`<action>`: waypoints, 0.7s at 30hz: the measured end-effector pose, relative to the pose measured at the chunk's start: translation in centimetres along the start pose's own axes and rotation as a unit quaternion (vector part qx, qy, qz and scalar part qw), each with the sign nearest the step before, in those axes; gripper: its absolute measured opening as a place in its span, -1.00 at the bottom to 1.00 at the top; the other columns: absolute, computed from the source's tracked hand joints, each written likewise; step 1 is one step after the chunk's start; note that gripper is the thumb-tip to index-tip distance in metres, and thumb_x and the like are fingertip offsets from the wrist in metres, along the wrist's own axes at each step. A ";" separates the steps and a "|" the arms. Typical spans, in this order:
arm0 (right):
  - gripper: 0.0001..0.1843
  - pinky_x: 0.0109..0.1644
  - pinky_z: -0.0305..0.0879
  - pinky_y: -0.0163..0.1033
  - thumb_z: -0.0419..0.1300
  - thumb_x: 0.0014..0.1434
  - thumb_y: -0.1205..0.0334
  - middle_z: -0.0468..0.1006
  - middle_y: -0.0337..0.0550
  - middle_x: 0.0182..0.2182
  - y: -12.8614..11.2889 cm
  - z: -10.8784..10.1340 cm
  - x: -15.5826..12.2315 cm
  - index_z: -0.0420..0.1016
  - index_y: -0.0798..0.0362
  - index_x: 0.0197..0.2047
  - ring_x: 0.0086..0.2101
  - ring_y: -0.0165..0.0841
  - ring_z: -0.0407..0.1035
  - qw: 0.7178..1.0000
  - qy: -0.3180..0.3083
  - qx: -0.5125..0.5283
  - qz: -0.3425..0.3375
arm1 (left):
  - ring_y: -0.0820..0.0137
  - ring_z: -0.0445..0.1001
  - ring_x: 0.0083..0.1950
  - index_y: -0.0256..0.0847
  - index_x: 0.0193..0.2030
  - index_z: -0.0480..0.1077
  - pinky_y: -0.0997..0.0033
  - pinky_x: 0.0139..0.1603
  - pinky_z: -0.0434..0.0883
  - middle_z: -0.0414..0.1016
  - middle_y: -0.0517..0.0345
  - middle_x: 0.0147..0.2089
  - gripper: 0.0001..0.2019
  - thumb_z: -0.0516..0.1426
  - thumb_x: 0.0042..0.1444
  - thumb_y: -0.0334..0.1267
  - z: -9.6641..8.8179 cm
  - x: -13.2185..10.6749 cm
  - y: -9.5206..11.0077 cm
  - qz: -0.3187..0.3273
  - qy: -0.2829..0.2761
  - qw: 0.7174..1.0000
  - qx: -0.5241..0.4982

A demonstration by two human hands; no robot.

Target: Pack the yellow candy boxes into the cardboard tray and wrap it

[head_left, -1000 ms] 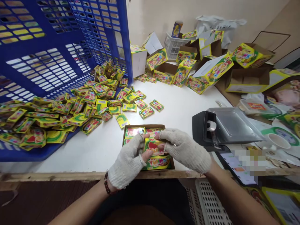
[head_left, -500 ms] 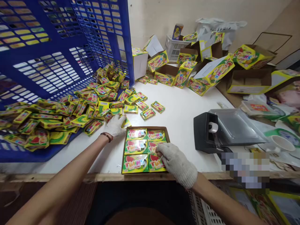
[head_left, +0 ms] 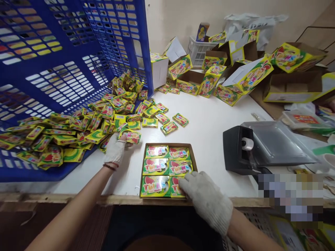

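Observation:
My left hand [head_left: 115, 150], in a white knit glove, is closed on a small yellow-green gum box [head_left: 131, 136] with a watermelon print, at the edge of the heap of loose gum boxes [head_left: 86, 129]. In front of me a shallow cardboard tray [head_left: 194, 158] holds several "TWINS" gum boxes [head_left: 156, 167] in two columns, face up. Gloved too, my right hand [head_left: 206, 198] lies over the tray's lower right edge, fingertips on the lower right gum box [head_left: 176, 186], which it partly covers. It grips nothing that I can see.
A tipped blue plastic crate [head_left: 70, 66] stands at the left, gum boxes spilling from it. Several loose boxes [head_left: 180, 119] lie beyond the tray. Open printed cartons [head_left: 190, 83] crowd the back. A black tape dispenser [head_left: 237, 148] and a clear plastic tray [head_left: 280, 143] sit at the right.
My left hand has moved left, away from the tray, and now holds a gum box. My right hand has slid down and outward to the tray's lower right edge. The view has shifted slightly.

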State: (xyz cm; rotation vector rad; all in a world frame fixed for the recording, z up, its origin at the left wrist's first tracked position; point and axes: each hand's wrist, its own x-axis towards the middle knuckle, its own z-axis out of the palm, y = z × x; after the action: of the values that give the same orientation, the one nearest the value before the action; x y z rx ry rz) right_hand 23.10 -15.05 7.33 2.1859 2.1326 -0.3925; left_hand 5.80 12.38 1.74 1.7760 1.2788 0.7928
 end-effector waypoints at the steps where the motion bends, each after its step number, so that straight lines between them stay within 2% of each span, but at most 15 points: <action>1: -0.87 -0.32 0.19 -0.20 0.21 0.14 0.43 0.57 -0.10 -0.35 0.2 0.0 0.1 0.50 0.05 -0.25 -0.36 -0.27 0.40 1.000 -0.013 0.006 -0.014 | 0.30 0.57 -0.36 -0.20 -0.07 0.23 0.24 -0.36 0.54 0.53 0.03 -0.28 -0.63 -0.04 0.18 0.05 -0.1 -0.4 0.5 -0.008 0.001 0.999 -0.033; 3: -0.88 -0.30 0.25 -0.19 0.20 0.12 0.43 0.57 -0.09 -0.36 0.6 -0.1 0.6 0.51 0.05 -0.28 -0.36 -0.25 0.43 0.998 -0.016 0.047 -0.027 | 0.37 0.56 -0.41 -0.18 -0.08 0.20 0.33 -0.41 0.53 0.51 0.11 -0.29 -0.64 0.06 0.12 0.03 -0.3 -1.6 2.2 -0.023 -0.009 0.992 -0.128; 4: -0.89 -0.27 0.29 -0.18 0.19 0.14 0.40 0.58 -0.08 -0.34 0.8 -0.3 0.9 0.51 0.05 -0.27 -0.34 -0.24 0.44 0.996 0.007 0.086 -0.020 | 0.40 0.55 -0.42 -0.17 -0.08 0.20 0.37 -0.43 0.53 0.51 0.13 -0.27 -0.62 0.13 0.08 0.02 -0.2 -2.5 3.4 -0.028 -0.025 0.983 -0.182; 6: -0.81 -0.16 0.36 -0.15 0.15 0.19 0.34 0.58 -0.04 -0.22 1.1 -1.0 1.8 0.50 0.05 -0.12 -0.24 -0.22 0.46 0.975 0.112 0.191 0.018 | 0.41 0.55 -0.41 -0.16 -0.05 0.25 0.40 -0.43 0.52 0.52 0.11 -0.19 -0.57 0.22 0.03 0.00 0.0 -4.6 5.9 -0.020 -0.092 0.959 -0.269; 7: -0.71 -0.09 0.37 -0.13 0.14 0.20 0.30 0.56 -0.01 -0.13 1.2 -1.5 2.4 0.45 0.06 0.01 -0.16 -0.21 0.46 0.952 0.182 0.243 0.037 | 0.41 0.55 -0.38 -0.16 -0.02 0.27 0.39 -0.40 0.52 0.53 0.09 -0.15 -0.57 0.23 0.05 0.00 0.2 -5.8 7.1 -0.004 -0.137 0.950 -0.280; 9: -0.49 0.03 0.36 -0.08 0.17 0.18 0.26 0.47 0.06 0.04 1.0 -2.7 3.4 0.29 0.07 0.21 -0.03 -0.19 0.40 0.901 0.294 0.317 0.040 | 0.39 0.54 -0.31 -0.15 -0.02 0.34 0.37 -0.31 0.53 0.54 0.10 -0.14 -0.63 0.20 0.11 -0.02 1.0 -8.4 9.0 0.053 -0.220 0.945 -0.237; 11: -0.45 0.06 0.35 -0.08 0.17 0.16 0.28 0.46 0.03 0.03 0.8 -3.8 4.2 0.28 0.05 0.24 -0.02 -0.20 0.39 0.882 0.318 0.346 -0.020 | 0.35 0.52 -0.19 -0.14 -0.04 0.39 0.34 -0.16 0.51 0.54 0.11 -0.14 -0.71 0.16 0.15 -0.08 2.1 -10.7 10.0 0.126 -0.251 0.946 -0.159; 13: -0.54 -0.01 0.39 -0.13 0.11 0.17 0.35 0.49 -0.05 -0.09 0.8 -4.6 4.4 0.39 0.01 0.15 -0.10 -0.25 0.41 0.886 0.297 0.349 -0.078 | 0.34 0.50 -0.14 -0.14 -0.02 0.37 0.33 -0.09 0.48 0.52 0.11 -0.14 -0.72 0.16 0.16 -0.12 3.2 -12.0 10.0 0.179 -0.225 0.952 -0.107; 14: -0.58 -0.06 0.40 -0.16 0.07 0.19 0.38 0.48 -0.08 -0.16 1.0 -4.7 4.4 0.44 0.00 0.11 -0.15 -0.29 0.42 0.885 0.295 0.351 -0.084 | 0.35 0.50 -0.15 -0.14 0.02 0.34 0.32 -0.09 0.48 0.51 0.10 -0.13 -0.67 0.17 0.15 -0.12 3.6 -12.1 9.7 0.190 -0.198 0.957 -0.097; 16: -0.62 -0.16 0.42 -0.22 0.03 0.25 0.35 0.44 -0.11 -0.22 1.5 -4.1 4.2 0.46 -0.01 0.09 -0.24 -0.34 0.41 0.873 0.322 0.365 -0.036 | 0.34 0.49 -0.17 -0.15 0.10 0.26 0.31 -0.10 0.49 0.48 0.08 -0.11 -0.57 0.18 0.12 -0.08 3.5 -10.8 9.0 0.204 -0.129 0.968 -0.071; 18: -0.63 -0.17 0.42 -0.23 0.02 0.29 0.29 0.43 -0.10 -0.22 2.2 -2.8 3.9 0.43 0.01 0.12 -0.26 -0.34 0.41 0.854 0.354 0.379 0.042 | 0.27 0.47 -0.06 -0.18 0.13 0.25 0.22 0.03 0.45 0.44 0.02 -0.04 -0.54 0.16 0.12 -0.07 2.3 -7.9 8.1 0.234 -0.057 0.970 0.020; 20: -0.64 -0.14 0.43 -0.21 -0.01 0.30 0.25 0.43 -0.09 -0.24 2.5 -1.0 3.8 0.43 0.04 0.11 -0.25 -0.32 0.42 0.850 0.361 0.373 0.091 | 0.13 0.39 0.10 -0.23 0.06 0.31 0.11 0.20 0.34 0.39 -0.06 0.01 -0.60 0.14 0.10 -0.14 0.5 -4.0 7.0 0.258 -0.015 0.951 0.168; 21: -0.63 -0.13 0.43 -0.19 -0.03 0.31 0.25 0.44 -0.08 -0.25 2.6 -0.2 3.7 0.42 0.05 0.11 -0.24 -0.30 0.42 0.854 0.361 0.361 0.101 | 0.04 0.35 0.15 -0.27 0.05 0.32 0.06 0.22 0.31 0.37 -0.11 0.03 -0.60 0.14 0.07 -0.18 -0.4 -2.0 6.4 0.243 0.002 0.941 0.235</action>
State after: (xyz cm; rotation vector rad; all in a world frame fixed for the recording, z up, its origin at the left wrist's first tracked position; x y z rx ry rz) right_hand 25.71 -11.51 6.38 3.4088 2.2541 -0.4631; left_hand 7.83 9.43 7.46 2.5385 1.1017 0.7947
